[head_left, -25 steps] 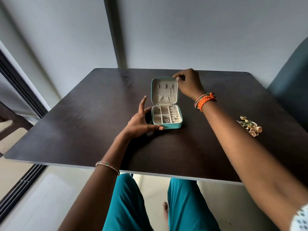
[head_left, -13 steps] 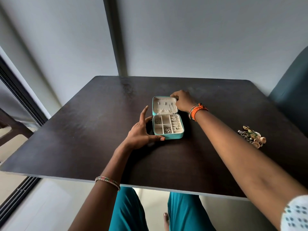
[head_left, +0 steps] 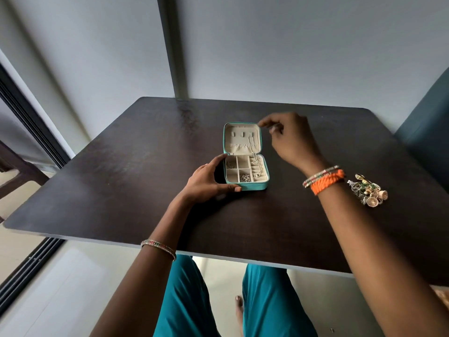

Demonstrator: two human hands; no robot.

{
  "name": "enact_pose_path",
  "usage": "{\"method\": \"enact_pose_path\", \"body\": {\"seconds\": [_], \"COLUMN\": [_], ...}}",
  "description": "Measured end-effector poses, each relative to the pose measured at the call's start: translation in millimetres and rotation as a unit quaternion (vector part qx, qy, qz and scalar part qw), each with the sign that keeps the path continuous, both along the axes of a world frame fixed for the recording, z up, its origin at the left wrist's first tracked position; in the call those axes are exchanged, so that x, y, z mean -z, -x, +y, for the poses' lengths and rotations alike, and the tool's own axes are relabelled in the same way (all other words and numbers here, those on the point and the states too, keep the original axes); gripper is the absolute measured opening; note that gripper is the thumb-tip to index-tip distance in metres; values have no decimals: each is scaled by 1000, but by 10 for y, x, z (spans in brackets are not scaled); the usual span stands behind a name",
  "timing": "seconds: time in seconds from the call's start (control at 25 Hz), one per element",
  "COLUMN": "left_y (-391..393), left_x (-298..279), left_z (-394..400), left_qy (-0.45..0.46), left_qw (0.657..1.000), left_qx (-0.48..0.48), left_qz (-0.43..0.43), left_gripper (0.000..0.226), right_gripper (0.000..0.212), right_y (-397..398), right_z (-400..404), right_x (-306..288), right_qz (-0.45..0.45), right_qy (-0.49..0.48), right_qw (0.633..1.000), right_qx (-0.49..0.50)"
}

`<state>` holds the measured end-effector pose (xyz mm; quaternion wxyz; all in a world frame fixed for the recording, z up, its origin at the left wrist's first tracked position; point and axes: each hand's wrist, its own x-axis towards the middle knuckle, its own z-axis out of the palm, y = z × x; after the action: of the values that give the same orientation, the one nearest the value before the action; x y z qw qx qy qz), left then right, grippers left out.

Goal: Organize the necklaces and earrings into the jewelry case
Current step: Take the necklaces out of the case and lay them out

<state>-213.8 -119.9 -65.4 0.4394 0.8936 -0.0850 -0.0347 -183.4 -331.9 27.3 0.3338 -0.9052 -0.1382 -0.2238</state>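
On the dark table sits the open teal jewelry case; the left hand grips its near-left corner, while the right hand, blurred, pinches near the lid's top corner. Earrings lie heaped well apart, right.

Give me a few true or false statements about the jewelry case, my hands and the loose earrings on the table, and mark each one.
1. The jewelry case is open, its lid laid back. True.
2. The left hand holds the case at its left near corner. True.
3. The pile of earrings lies left of the case. False: it lies to the right, on the table, apart from the case.
4. Every compartment in the case is empty. False: some hold small silvery pieces, and a chain hangs from the lid.
5. The right hand is at the lid's far right corner. True.
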Motion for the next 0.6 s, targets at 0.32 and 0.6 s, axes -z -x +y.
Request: {"method": "enact_pose_path", "body": {"seconds": [0.32,0.6], "left_y": [104,133], "left_x": [-38,-74], "left_z": [-32,-60], "left_qy": [-24,-87], "left_qw": [996,991], "left_qx": [8,-1], "left_qz": [-85,-97], "left_gripper": [64,61], "right_gripper": [57,57], "right_y": [518,552], "right_z": [64,68], "right_x": [657,668], "right_qz": [82,77], "right_qy": [75,71], "right_qw": [994,994], "right_qx": [-19,-13]}}
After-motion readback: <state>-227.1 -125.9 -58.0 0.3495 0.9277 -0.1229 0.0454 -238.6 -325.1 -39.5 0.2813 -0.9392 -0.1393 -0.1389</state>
